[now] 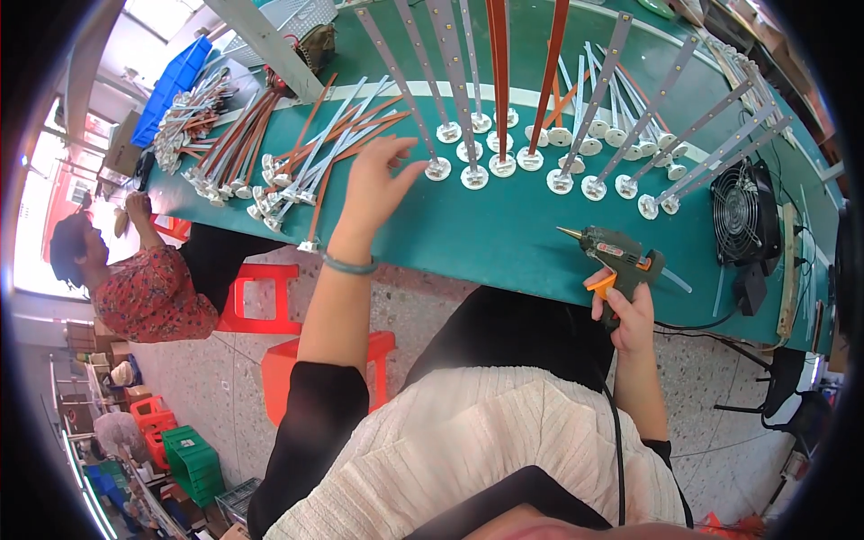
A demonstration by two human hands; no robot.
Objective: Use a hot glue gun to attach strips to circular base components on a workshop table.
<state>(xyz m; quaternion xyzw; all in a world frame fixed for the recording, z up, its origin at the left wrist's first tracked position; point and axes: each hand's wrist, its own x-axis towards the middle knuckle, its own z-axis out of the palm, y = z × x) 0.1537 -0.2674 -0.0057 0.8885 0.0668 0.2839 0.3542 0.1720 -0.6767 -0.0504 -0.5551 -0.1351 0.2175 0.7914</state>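
My right hand [623,310] grips a dark green hot glue gun [621,252] with an orange trigger, its nozzle pointing left over the table's front edge. A translucent glue stick [675,280] pokes out of its back end. My left hand [376,183], with a bangle at the wrist, reaches over the table with its fingers apart and nothing in them. Close to its fingertips stands a grey LED strip on a round white base [437,168]. Several more strips, grey and reddish-brown, stand upright on white bases [503,164] to the right of it.
Loose strips with white ends [310,171] lie in piles on the green table [432,243] at left. A black fan [745,213] and a black adapter [750,290] sit at right. A white post [270,49] rises at the back. Another person [148,288] sits at far left; red stools [261,292] stand nearby.
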